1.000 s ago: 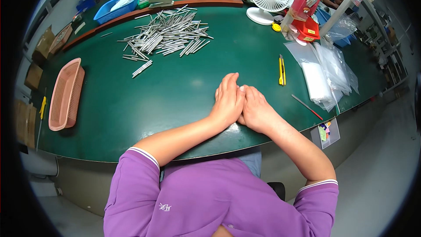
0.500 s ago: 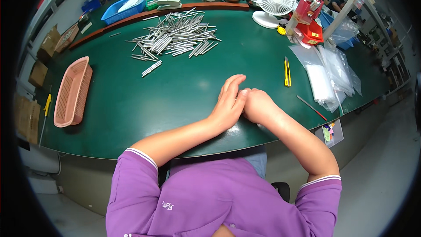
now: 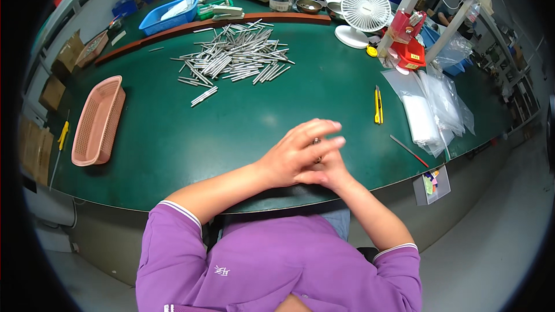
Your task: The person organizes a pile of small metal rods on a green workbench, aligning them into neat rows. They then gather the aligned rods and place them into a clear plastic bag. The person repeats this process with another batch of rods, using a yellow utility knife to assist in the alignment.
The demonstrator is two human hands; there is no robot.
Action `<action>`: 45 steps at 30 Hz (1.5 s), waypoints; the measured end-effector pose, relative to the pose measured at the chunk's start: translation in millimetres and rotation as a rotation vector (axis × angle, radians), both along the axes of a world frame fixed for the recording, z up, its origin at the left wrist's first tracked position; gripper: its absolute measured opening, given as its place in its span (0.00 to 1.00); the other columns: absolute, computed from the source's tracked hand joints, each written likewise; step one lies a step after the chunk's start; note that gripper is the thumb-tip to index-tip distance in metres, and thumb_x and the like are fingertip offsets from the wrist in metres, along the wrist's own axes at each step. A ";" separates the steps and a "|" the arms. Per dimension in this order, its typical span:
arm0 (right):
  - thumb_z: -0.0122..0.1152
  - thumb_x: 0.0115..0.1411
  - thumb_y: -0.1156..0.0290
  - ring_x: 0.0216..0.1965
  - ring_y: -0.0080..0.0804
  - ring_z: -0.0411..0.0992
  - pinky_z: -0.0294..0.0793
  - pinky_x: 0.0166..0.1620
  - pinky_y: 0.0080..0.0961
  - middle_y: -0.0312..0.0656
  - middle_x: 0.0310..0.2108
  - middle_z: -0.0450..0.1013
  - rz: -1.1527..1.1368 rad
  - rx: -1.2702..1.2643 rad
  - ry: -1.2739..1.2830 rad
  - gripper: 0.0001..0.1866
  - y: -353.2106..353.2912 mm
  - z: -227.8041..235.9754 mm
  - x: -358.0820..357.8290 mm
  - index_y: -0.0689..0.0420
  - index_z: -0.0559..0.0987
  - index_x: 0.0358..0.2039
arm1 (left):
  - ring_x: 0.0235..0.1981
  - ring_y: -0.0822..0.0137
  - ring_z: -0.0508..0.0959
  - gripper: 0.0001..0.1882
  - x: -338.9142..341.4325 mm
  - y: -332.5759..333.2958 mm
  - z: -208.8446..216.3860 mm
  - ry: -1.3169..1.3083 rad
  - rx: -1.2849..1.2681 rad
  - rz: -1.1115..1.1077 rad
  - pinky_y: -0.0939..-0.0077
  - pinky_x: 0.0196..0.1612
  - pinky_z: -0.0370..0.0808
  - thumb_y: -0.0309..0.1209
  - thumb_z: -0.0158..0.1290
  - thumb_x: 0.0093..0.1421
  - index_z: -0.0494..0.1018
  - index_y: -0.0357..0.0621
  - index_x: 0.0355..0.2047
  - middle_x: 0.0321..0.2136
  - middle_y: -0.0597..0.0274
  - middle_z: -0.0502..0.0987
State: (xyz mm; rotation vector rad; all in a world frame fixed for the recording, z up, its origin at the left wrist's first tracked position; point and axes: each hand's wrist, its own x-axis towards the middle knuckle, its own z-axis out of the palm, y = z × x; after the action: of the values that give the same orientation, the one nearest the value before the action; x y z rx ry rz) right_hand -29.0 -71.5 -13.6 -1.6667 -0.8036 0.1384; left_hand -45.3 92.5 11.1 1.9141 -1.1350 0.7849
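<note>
My left hand (image 3: 292, 156) lies across my right hand (image 3: 335, 170) just above the near edge of the green table. Its fingers are stretched out and spread, pointing right. Between them show small shiny ends of metal rods (image 3: 317, 159), which my right hand seems to hold in its palm. Most of the right hand's fingers and the rods' length are hidden behind the left hand. Farther off, a loose pile of thin silver metal rods (image 3: 237, 55) covers the middle of the table, with a few rods (image 3: 204, 96) lying together at its near side.
A pink perforated basket (image 3: 98, 121) stands at the left. To the right lie a yellow utility knife (image 3: 378, 105), a thin red-handled tool (image 3: 409, 151) and clear plastic bags (image 3: 422, 118). A brown wooden strip (image 3: 191, 29), a blue basket (image 3: 167, 16) and a white fan (image 3: 365, 10) are farther back.
My hands have come nearer to me. The left hand has turned from standing upright beside the closed right hand to lying over it, fingers spread. Metal ends now show.
</note>
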 end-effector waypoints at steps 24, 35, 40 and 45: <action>0.75 0.46 0.71 0.40 0.26 0.75 0.75 0.46 0.26 0.36 0.38 0.77 0.091 -0.197 0.255 0.24 0.3 13.4 31.2 0.58 0.75 0.44 | 0.65 0.50 0.62 0.46 38.4 25.7 -5.9 0.766 0.185 -0.096 0.58 0.68 0.57 0.43 0.66 0.51 0.58 0.50 0.68 0.63 0.47 0.62; 0.72 0.48 0.73 0.41 0.25 0.76 0.76 0.46 0.27 0.38 0.39 0.78 0.029 -0.130 0.375 0.22 -1.6 4.2 37.3 0.60 0.77 0.45 | 0.68 0.51 0.58 0.34 49.4 27.8 -25.0 0.756 0.093 -0.092 0.55 0.69 0.53 0.46 0.59 0.59 0.65 0.50 0.64 0.64 0.52 0.63; 0.72 0.49 0.73 0.40 0.23 0.75 0.76 0.44 0.25 0.37 0.38 0.79 0.052 -0.096 0.483 0.21 -4.5 0.1 38.9 0.60 0.78 0.44 | 0.69 0.50 0.56 0.35 48.9 32.3 -25.1 0.729 0.112 -0.085 0.53 0.69 0.52 0.48 0.58 0.59 0.66 0.50 0.64 0.65 0.53 0.62; 0.74 0.48 0.72 0.40 0.23 0.75 0.76 0.46 0.25 0.35 0.37 0.78 0.152 -0.102 0.389 0.20 -8.8 8.5 30.6 0.59 0.78 0.43 | 0.69 0.50 0.55 0.37 40.6 30.3 -13.6 0.615 0.177 -0.117 0.50 0.69 0.51 0.49 0.60 0.57 0.65 0.51 0.64 0.66 0.54 0.61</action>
State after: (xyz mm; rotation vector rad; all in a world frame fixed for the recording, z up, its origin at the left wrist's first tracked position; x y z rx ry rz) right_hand 1.6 -80.3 -5.1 -1.6030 -0.6327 0.5995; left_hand -4.7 122.8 -2.5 2.0075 -0.9312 0.0099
